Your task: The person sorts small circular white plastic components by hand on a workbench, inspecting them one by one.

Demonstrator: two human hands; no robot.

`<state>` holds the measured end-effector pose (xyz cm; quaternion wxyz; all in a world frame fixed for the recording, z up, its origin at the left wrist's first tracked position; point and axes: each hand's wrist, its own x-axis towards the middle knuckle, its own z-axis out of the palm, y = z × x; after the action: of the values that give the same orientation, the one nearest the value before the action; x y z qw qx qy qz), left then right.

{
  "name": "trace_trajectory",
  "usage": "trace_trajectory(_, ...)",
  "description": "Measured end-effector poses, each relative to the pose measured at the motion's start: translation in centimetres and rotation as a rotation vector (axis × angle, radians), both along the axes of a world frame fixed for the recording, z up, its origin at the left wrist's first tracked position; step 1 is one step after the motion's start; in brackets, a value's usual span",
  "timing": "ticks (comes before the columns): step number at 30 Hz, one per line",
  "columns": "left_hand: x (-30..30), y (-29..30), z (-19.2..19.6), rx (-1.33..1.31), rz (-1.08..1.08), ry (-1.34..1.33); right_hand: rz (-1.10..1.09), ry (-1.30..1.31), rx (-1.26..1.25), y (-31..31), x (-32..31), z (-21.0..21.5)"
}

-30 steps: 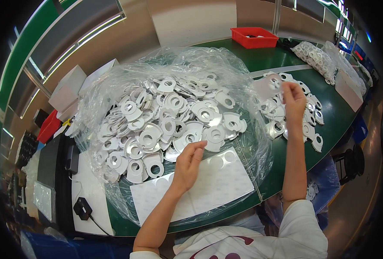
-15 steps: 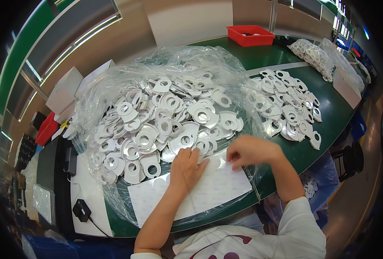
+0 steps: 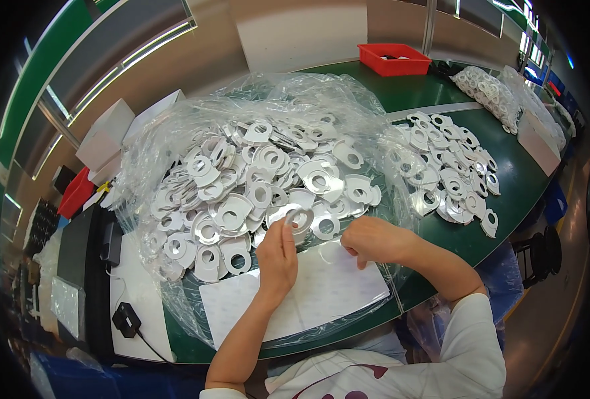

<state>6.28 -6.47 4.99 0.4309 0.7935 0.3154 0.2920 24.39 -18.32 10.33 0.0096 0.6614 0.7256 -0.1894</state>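
My left hand [image 3: 278,261] is raised at the near edge of a big heap of flat white plastic parts with round holes [image 3: 232,213]. Its thumb and fingers pinch one white ring-shaped part [image 3: 300,219], held tilted up. Below lies a white sheet [image 3: 325,286] with faint print, flat on clear plastic film. Over the sheet's upper right corner, my right hand [image 3: 373,239] is closed with its fingers curled downward. What those fingers hold, if anything, is hidden.
A smaller group of white parts [image 3: 451,179] lies on the green table [image 3: 508,159] to the right. Crumpled clear film [image 3: 275,86] surrounds the heap. A red bin [image 3: 395,61] stands at the back, a bag of white rings [image 3: 484,93] at far right, and a black adapter [image 3: 127,319] at left.
My left hand has lifted off the sheet and turned upright, now holding a white ring-shaped part. My right hand stays near the sheet's upper right corner. The view has shifted slightly.
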Motion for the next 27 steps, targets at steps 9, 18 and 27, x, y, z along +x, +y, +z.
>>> trace_trajectory(9,0.5,-0.5,-0.6,-1.411,-0.264,-0.600,-0.028,0.196,-0.073,0.8,1.1,-0.4)
trace_trajectory(18,1.7,-0.7,-1.8,-1.267,-0.351,-0.541,-0.087,0.229,0.084,-0.4,1.6,-1.1)
trace_trajectory(27,1.5,-0.3,-2.1,-1.290,-0.307,-0.567,0.000,-0.084,0.188,-1.8,-1.3,-1.3)
